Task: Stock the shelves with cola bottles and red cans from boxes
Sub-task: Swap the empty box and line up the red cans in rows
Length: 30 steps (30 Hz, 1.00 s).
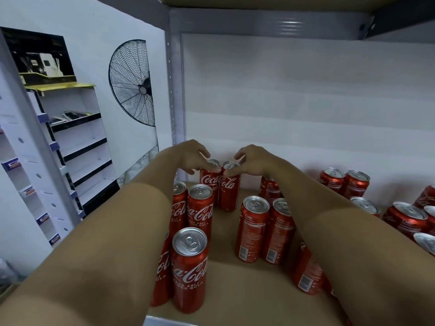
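Left hand: your left hand point(191, 156) reaches to the back of the shelf, fingers curled down over the top rim of the left back can point(210, 182), pinching it near the lid.
Right hand: your right hand point(250, 161) mirrors it, fingertips closed on the rim of the right back can point(228, 189).
Those two cans: upright on the brown shelf board point(235, 278), touching each other, close to the white back wall point(306, 102); whether they are fully set down or a shade off the board, you cannot tell from this angle.
Other stock: more red cans stand in loose pairs, with the front can point(189, 269) just beside your left forearm and a middle pair point(266, 229) just beside your right forearm.
Bottles and boxes: none in view.
Risk, forearms: both arms pass between standing cans; drawing back carelessly could clip the front can or the middle pair and topple them.
Risk, release: letting go unevenly could knock one tall back can against its neighbour.
Risk, edge: a toppled can near the front lip could roll off.
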Tool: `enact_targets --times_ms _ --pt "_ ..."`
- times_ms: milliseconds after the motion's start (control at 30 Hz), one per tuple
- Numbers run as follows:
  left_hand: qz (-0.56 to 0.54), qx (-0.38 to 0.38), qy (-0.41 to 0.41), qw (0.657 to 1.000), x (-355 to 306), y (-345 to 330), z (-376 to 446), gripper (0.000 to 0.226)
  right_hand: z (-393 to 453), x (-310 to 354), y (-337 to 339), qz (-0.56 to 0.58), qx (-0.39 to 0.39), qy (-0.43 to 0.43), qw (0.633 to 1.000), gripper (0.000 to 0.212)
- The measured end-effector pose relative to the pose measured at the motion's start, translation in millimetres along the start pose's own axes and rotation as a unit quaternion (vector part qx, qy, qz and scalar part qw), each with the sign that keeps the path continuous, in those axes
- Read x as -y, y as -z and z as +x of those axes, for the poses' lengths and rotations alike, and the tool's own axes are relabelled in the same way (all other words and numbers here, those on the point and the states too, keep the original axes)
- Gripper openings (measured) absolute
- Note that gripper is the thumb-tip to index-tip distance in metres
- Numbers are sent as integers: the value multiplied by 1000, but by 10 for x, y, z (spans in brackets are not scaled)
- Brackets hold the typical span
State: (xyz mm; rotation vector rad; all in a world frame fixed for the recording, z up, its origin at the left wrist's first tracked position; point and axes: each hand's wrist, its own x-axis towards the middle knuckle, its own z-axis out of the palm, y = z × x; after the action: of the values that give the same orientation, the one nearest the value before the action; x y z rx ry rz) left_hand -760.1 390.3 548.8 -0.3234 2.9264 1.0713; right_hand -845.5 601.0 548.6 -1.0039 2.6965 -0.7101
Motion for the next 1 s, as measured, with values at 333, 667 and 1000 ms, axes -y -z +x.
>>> enact_targets --times_ms 333,667,1000 --pt "-25 22 15 999 83 14 -15 66 47 -35 21 28 31 16 999 67" --pt "-9 -1 7 1000 111 -27 12 55 73 30 -25 -21 12 30 999 55" --pt "-23 18 -1 1000 42 -23 -3 65 23 -28 4 -12 17 20 1000 62"
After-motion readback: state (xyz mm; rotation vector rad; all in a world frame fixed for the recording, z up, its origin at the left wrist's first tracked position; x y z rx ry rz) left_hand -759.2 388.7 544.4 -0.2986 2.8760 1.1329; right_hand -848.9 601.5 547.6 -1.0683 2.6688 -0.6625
